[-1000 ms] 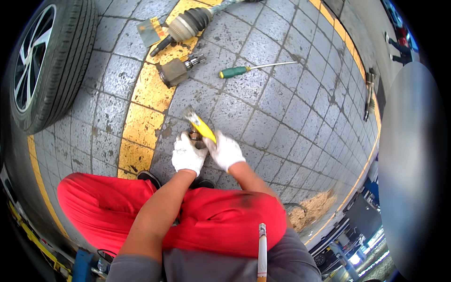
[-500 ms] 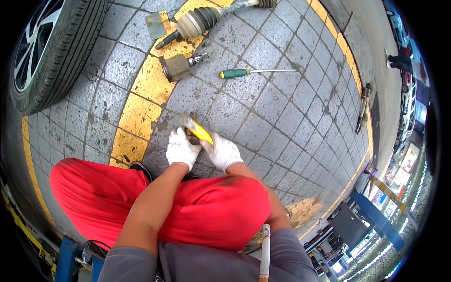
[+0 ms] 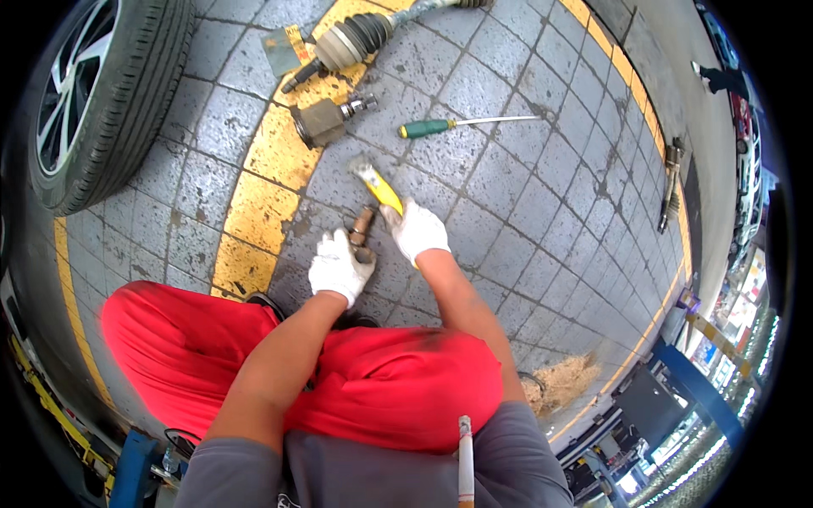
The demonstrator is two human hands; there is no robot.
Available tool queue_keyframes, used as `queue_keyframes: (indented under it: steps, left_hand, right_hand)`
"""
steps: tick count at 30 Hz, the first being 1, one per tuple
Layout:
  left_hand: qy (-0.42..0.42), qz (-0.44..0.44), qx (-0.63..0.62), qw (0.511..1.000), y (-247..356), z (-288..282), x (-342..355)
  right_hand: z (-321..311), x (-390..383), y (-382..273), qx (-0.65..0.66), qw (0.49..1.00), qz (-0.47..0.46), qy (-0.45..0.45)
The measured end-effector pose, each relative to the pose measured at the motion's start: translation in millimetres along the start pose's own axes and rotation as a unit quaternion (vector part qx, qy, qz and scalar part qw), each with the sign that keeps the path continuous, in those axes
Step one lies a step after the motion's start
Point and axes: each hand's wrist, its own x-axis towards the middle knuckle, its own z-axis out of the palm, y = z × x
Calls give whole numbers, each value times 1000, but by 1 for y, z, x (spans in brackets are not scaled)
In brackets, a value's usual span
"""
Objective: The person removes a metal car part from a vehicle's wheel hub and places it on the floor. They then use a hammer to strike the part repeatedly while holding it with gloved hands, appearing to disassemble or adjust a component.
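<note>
My left hand, in a white knit glove, is closed around a metal joint part with a rusty brown stub shaft pointing away from me. The glove hides much of the part's wider end. My right hand, gloved as well, grips a brush with a yellow handle. Its pale grey head points away to the upper left, apart from the shaft. Beyond the hands, a greasy metal joint housing with a splined end lies on the tiles. To its right is a green-handled screwdriver.
A drive axle with a black rubber boot lies at the far side beside a small packet. The wheel stands at far left. Another axle lies far right. Sawdust is heaped near my right elbow.
My right hand has moved right and away from me, lifting the brush off the part. The rusty shaft now shows in my left hand, which has shifted slightly right.
</note>
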Motion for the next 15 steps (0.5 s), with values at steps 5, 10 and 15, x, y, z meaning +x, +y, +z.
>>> queue_keyframes:
  steps: [5,10,15]
  left_hand:
    - [31,-33,-24,999,1,-1,0]
    - [5,44,-47,998,-11,-25,-7]
    - [42,-11,-98,994,-15,-1,-5]
  right_hand:
    - [-10,-49,-1,-8,995,71,-69]
    - [7,-25,-22,-10,984,74,-165]
    - [43,-15,-3,75,996,12,-48]
